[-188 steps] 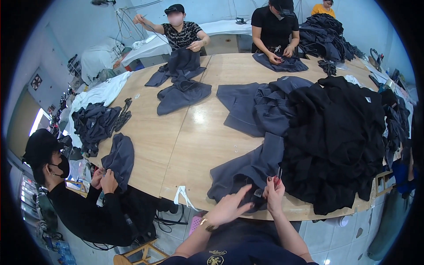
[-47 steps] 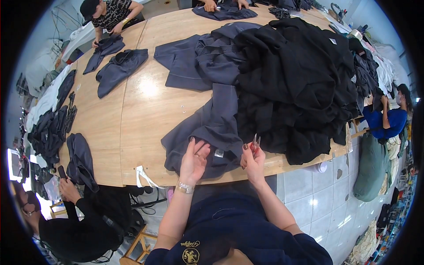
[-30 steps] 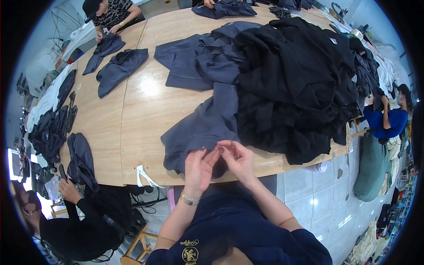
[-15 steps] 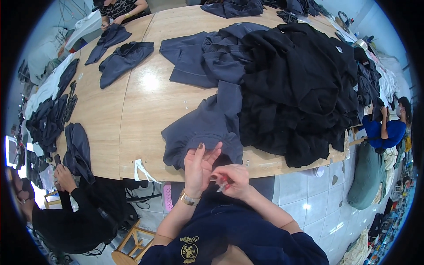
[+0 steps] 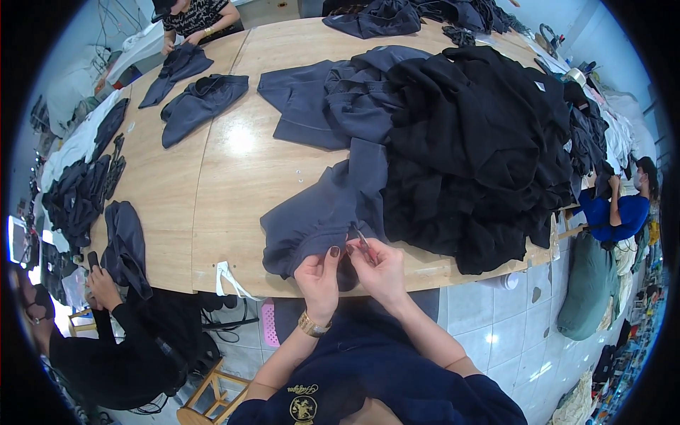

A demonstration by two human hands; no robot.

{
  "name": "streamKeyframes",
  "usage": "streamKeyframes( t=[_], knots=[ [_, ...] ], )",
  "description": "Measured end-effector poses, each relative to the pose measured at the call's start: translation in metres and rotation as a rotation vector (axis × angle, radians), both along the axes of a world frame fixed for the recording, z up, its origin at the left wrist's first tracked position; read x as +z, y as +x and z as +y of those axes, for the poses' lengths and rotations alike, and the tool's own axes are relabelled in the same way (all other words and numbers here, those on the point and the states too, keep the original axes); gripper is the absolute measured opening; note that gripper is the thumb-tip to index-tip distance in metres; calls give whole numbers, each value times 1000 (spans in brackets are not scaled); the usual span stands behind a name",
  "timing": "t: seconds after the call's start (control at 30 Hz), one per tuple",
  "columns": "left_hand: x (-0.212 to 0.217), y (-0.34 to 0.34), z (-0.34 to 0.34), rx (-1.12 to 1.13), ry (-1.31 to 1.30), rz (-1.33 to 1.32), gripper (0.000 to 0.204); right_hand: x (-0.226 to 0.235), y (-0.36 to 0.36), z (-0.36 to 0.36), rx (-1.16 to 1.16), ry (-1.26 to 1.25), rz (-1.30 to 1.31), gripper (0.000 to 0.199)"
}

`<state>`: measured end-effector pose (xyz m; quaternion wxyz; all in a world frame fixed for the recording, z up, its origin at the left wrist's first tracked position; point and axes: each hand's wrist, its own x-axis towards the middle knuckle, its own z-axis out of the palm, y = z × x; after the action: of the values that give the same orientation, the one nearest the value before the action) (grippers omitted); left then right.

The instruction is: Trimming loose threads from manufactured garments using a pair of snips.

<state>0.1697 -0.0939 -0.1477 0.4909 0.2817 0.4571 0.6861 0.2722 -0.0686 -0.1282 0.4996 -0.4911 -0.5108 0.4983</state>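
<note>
Dark grey shorts (image 5: pixel 304 223) with a gathered elastic waistband lie at the table's near edge, in front of me. My left hand (image 5: pixel 319 280) pinches the waistband between thumb and fingers. Close beside it, my right hand (image 5: pixel 380 273) is closed around a small pair of thread snips (image 5: pixel 364 241), their blades pointing away from me over the cloth. The fingertips of both hands nearly meet at the waistband. Whether a thread lies between them is too small to tell.
A big heap of black garments (image 5: pixel 482 134) stands right of the shorts, more grey shorts (image 5: pixel 301 106) behind. A white strap-like piece (image 5: pixel 230 278) hangs over the table edge. Co-workers sit at the left (image 5: pixel 120 340), far left (image 5: pixel 202 18) and right (image 5: pixel 620 209).
My left hand has turned from a raised, open palm to a pinch on the waistband. My right hand has moved forward, and the snips now point away over the shorts.
</note>
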Motion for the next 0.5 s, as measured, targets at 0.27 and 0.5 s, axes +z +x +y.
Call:
streamKeyframes(
  t=[0.27, 0.5],
  knots=[
    [-2, -5, -3, -57, 34, 193, 16, 10, 3, 3, 39, 92, -257, 7],
    [12, 2, 6, -99, 52, -333, 20, 0, 10, 1, 55, 75, 18, 4]
  ],
)
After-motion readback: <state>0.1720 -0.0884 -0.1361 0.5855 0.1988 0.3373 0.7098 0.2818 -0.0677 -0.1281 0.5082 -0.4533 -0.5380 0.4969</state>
